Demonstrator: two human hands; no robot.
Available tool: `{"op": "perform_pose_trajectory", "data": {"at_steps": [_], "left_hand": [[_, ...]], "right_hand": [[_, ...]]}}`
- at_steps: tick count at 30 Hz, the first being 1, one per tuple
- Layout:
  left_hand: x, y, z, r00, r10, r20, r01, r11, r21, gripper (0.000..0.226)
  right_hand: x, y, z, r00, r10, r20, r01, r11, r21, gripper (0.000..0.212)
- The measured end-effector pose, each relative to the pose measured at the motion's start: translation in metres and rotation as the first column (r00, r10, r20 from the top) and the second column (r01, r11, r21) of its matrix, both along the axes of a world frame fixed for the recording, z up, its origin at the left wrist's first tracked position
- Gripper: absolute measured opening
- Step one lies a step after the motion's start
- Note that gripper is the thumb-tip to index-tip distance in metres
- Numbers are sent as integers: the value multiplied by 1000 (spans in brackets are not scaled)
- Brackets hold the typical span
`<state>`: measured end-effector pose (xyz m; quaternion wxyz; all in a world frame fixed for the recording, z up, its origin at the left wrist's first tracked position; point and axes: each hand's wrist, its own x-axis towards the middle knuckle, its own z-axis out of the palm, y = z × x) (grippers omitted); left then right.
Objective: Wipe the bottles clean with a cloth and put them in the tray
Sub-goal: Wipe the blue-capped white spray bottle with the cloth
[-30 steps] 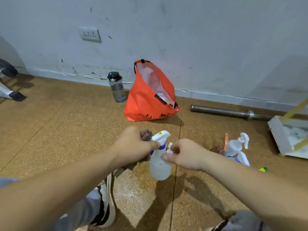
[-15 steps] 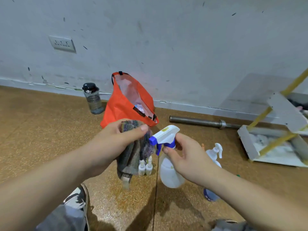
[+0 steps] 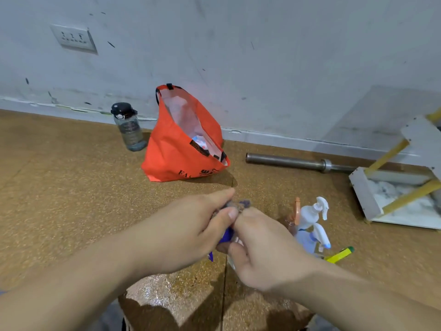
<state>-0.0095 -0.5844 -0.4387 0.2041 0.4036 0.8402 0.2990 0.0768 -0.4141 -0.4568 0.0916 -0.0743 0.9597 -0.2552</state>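
The white plastic spray bottle with a blue trigger [image 3: 226,235] is held up above the speckled brown floor [image 3: 71,199], almost wholly hidden between the two hands. Only slivers of blue and a little white show. The right hand [image 3: 265,254] has its grip wrapped round the bottle's neck. The left hand [image 3: 191,230] pinches the dark mottled cloth [image 3: 236,204] over the spray head, thumb on top and fingers curled under.

Half a second ago the cloth hung loose from the left hand beside the nozzle, and the bottle stood plainly in view. Now the cloth is closed over the head and the hands touch. The wiping of the top has likely begun, and the body probably still needs its turn.

Just right of the hands, more white spray bottles [image 3: 312,218] and an orange-tinted one [image 3: 296,211] wait on the floor, with a yellow-and-green object [image 3: 338,254] beside them. The white tray [image 3: 362,192], with yellow struts across it, lies well apart at the right edge; whether it holds any bottles cannot be told.

Further back, an orange fabric bag [image 3: 181,149] stands open near the wall. A dark-capped drinking bottle [image 3: 128,127] is to its left and a steel bar [image 3: 298,162] to its right.
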Motion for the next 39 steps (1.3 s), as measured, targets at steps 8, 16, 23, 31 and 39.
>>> {"op": "perform_pose_trajectory", "data": {"at_steps": [8,16,23,31,39], "left_hand": [[-3,8,1,554,413,723,-480,868,-128,42],[23,-1,-22,983,151,-108,-146,988,48,67],[1,5,-9,663,381,644,-479,878,-25,49],[34,6,-17,973,193,-126,-202,978,-59,71],[0,3,-18,793,274,543,-388,916,104,38]], "right_hand": [[0,-19,4,987,163,-1,-162,979,120,24],[-20,7,9,998,-57,38,54,995,82,32],[-5,-18,7,968,211,-134,-176,956,234,27],[-21,12,5,997,-46,55,39,993,111,20],[-12,-9,6,984,175,-19,-170,973,153,12]]}}
